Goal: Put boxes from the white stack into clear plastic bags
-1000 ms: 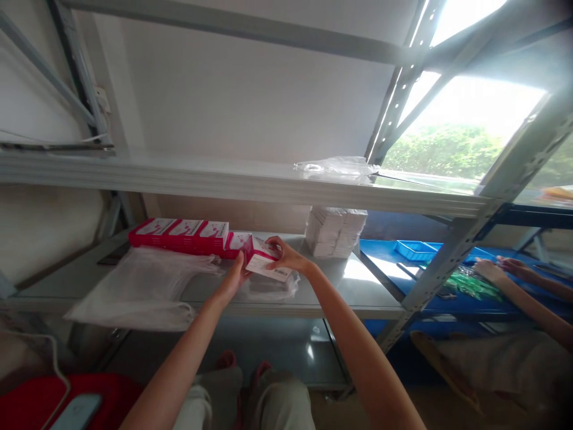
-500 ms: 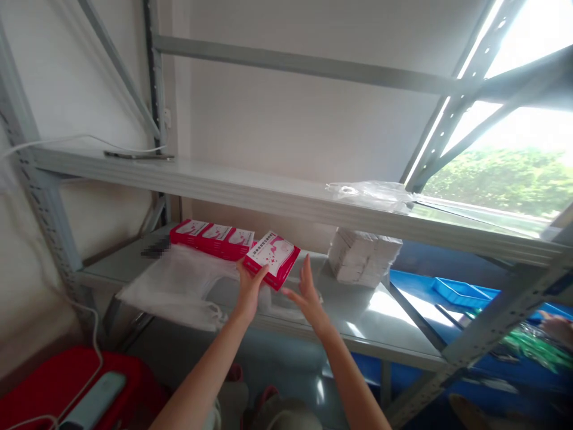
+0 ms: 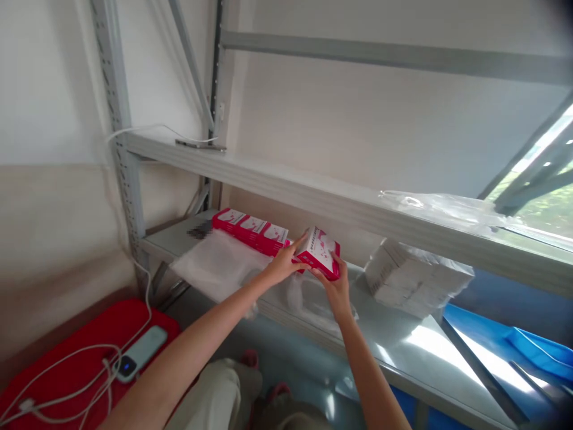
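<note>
A red and white printed box (image 3: 323, 249) is held tilted above the lower shelf. My left hand (image 3: 286, 263) is closed on its left side, and my right hand (image 3: 335, 285) grips its front right corner with the thumb over the top. Just left of it, a row of matching red and white boxes (image 3: 251, 229) lies on the shelf, its right end partly hidden by my left hand. A clear plastic bag (image 3: 217, 263) is spread in front of that row, and more clear plastic lies under my hands.
The lower metal shelf (image 3: 380, 334) carries a stack of white packets (image 3: 416, 278) at right. Above runs the upper shelf (image 3: 313, 188) with clear plastic (image 3: 441, 209) on it. A power bank (image 3: 141, 352) with white cables rests on a red surface (image 3: 49, 370) at lower left.
My right hand, open and apart from the box before, has closed on its right side. The box is turned in my hands. The view has swung to the left.
</note>
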The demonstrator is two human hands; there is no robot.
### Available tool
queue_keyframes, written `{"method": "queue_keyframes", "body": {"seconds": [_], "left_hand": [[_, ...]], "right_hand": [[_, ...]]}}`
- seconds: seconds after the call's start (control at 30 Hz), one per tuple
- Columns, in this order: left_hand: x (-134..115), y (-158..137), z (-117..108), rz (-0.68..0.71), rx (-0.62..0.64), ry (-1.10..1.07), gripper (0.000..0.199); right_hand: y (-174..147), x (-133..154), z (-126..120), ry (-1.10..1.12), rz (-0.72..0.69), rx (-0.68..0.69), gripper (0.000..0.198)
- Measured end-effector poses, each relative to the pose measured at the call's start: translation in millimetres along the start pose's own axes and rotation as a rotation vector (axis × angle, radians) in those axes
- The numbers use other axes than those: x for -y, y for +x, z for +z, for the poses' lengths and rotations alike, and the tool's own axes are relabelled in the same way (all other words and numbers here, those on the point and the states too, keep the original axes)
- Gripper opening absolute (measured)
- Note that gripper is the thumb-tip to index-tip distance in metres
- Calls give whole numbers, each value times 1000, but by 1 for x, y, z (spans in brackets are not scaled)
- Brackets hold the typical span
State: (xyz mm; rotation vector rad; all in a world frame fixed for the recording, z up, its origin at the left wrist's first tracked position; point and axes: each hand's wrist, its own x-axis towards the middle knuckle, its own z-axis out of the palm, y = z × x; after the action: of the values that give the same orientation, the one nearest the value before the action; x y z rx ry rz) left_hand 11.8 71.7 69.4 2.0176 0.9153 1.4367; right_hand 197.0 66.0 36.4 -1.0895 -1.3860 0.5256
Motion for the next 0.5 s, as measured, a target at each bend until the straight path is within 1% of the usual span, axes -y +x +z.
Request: {"method": "queue_keyframes", "body": {"seconds": [0.07,0.1,0.23,0.3,0.4,0.5], "left_hand": [[10,10,-10,40,132,80,66],[16,14,-14,60,167,136,66],[38,31,-27,118,156,481,70],[51,41,-33,131,182,605,70],[73,55,-41,97,251,687,71],[97,67,-48,65,242,682,74]], "right_hand": [[9,-9,7,-25,15,20,83],[14,-12,11,-45,22,28,83],[37,-24,26,-171,65,76,80],[48,-27,35,-235,111,129,78],[63,-29,50,-336,197,226,78],[74,-31,64,-399,242,283,78]]}}
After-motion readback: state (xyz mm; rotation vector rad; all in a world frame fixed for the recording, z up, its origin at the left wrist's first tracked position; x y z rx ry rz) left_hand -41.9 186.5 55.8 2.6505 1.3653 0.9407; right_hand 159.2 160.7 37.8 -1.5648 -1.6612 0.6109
